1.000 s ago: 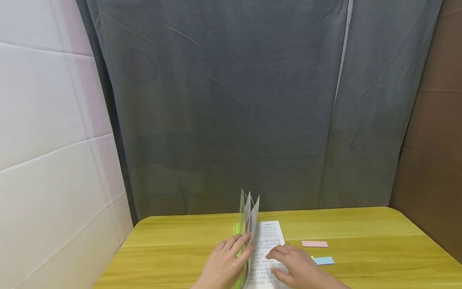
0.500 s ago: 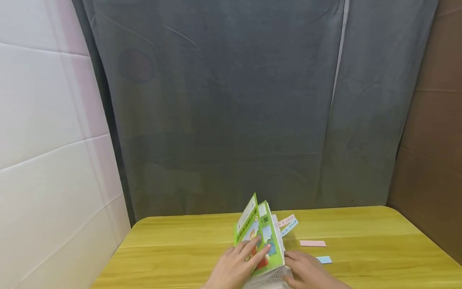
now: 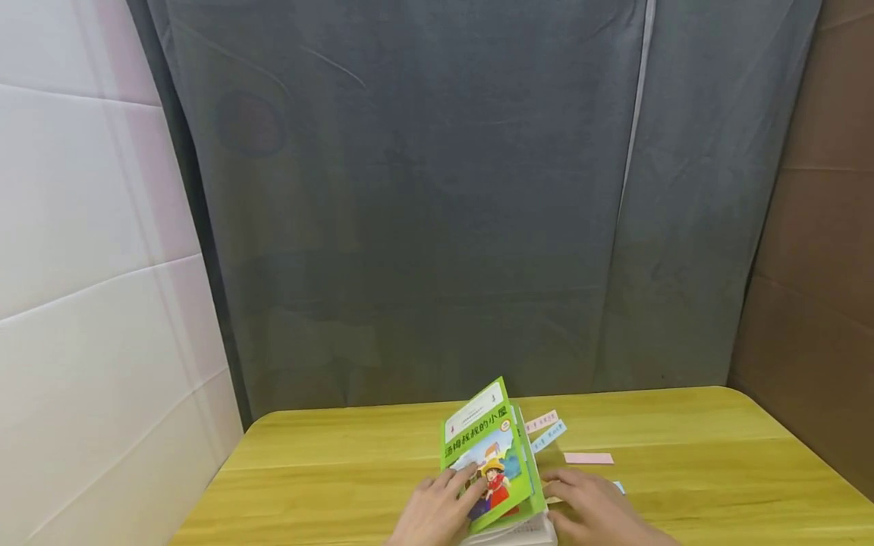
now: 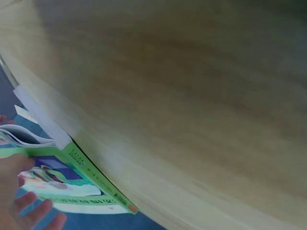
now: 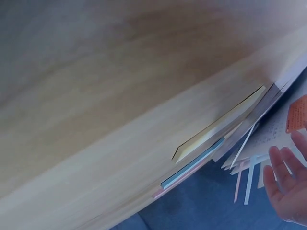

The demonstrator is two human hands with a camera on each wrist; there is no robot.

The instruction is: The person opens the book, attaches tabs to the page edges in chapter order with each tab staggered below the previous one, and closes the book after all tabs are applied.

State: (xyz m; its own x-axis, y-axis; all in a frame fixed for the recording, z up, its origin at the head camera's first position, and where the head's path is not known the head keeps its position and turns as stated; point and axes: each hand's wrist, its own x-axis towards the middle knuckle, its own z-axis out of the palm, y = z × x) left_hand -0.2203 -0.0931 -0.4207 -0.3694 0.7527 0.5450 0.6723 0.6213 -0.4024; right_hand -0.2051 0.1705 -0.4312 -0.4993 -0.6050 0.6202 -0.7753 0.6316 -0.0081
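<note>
A book with a green picture cover [image 3: 488, 459] lies on the yellow wooden table [image 3: 683, 470], its cover still tilted up a little over the white pages. My left hand [image 3: 442, 502] presses flat fingers on the cover. My right hand [image 3: 582, 497] rests with relaxed fingers at the book's right edge. Pink and blue paper tabs [image 3: 546, 429] stick out of the pages. The left wrist view shows the green spine [image 4: 98, 181] and my left hand [image 4: 21, 203]. In the right wrist view my right hand [image 5: 288, 184] lies near the page edges.
A pink sticky note [image 3: 589, 458] lies on the table right of the book, and a blue one [image 3: 619, 486] peeks from behind my right hand. Stacked sticky pads [image 5: 211, 139] show in the right wrist view. A grey curtain [image 3: 437, 197] hangs behind the table.
The book's standing pages and cover have swung down to the right, so the green cover now faces up. My left hand followed onto the cover; my right hand slid to the right edge.
</note>
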